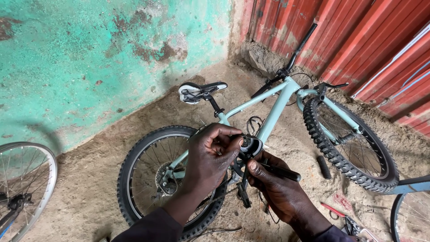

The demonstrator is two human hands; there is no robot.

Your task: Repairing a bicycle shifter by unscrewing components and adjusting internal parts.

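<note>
The left hand pinches a small round cup part just above the pale green bike. The right hand grips a black tool. The cup could slip into the sand.

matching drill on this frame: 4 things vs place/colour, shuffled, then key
1. saddle
2. bike frame
3. pliers
4. spare wheel

A. pale blue-green
B. far left edge, silver rim
C. black and white, toward the green wall
D. on the dirt at lower right, red handles

Pairs: 1-C, 2-A, 3-D, 4-B
</note>
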